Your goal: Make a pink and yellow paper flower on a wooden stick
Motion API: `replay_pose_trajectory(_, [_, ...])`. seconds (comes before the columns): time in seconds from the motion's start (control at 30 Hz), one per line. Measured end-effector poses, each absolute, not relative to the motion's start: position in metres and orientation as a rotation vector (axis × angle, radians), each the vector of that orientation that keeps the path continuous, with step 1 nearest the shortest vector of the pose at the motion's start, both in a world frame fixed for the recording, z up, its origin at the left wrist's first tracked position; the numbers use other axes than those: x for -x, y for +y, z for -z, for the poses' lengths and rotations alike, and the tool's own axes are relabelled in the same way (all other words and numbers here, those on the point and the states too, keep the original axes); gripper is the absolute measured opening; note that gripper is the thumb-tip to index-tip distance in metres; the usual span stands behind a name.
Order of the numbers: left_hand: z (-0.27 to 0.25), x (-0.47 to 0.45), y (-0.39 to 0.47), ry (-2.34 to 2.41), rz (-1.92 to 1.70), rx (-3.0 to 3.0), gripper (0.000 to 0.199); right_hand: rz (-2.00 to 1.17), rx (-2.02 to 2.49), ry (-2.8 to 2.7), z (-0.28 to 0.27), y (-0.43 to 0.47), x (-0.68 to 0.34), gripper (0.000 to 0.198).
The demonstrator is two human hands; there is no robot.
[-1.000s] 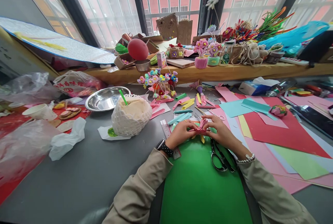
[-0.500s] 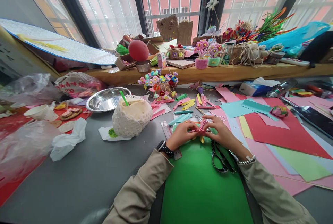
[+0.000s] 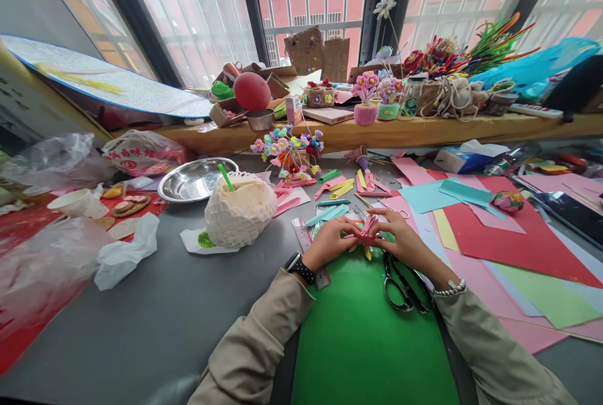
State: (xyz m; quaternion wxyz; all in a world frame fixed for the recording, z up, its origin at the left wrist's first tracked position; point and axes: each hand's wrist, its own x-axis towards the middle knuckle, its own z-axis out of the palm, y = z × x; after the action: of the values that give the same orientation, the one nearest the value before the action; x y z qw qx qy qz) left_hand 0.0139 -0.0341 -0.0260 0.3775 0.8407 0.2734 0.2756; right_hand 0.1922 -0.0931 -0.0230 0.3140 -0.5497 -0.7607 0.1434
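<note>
A small folded pink paper piece (image 3: pixel 367 229) is pinched between my two hands above the far end of the green mat (image 3: pixel 372 336). My left hand (image 3: pixel 330 243), closed, grips its left side. From the right, my right hand (image 3: pixel 400 238) closes on it with thumb and fingers. Bits of yellow paper (image 3: pixel 368 253) show just below the pink piece; whether they are joined to it I cannot tell. Black-handled scissors (image 3: pixel 400 289) lie on the mat under my right wrist. A ruler (image 3: pixel 302 233) sticks out beyond my left hand.
Folded paper strips (image 3: pixel 342 188) in several colours lie beyond my hands. Coloured sheets (image 3: pixel 518 242) spread on the right. To the left stand a net-wrapped coconut (image 3: pixel 241 213) with a green straw and a metal plate (image 3: pixel 195 180). Crafts line the wooden ledge (image 3: pixel 339 135).
Both hands keep hold of the pink paper piece, with only a slight shift of the fingers. The whole view has moved a little; nothing else visibly differs.
</note>
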Motion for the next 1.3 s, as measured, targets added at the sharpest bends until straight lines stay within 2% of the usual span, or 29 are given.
replay_pose_trajectory(1.0, [0.0257, -0.0134, -0.0331, 0.682, -0.650, -2.204, 0.011, -0.388, 1.397, -2.055, 0.0241, -0.0923, -0.1955, 0.007])
replay_pose_trajectory(1.17, [0.0231, -0.0135, -0.0338, 0.741, -0.633, -2.220, 0.011, -0.380, 1.369, -2.010, 0.0229, -0.0914, -0.1960, 0.009])
replay_pose_trajectory(1.3, [0.0225, -0.0135, -0.0340, 0.744, -0.647, -2.223, 0.011, -0.359, 1.376, -1.891, 0.0230, -0.0883, -0.2017, 0.019])
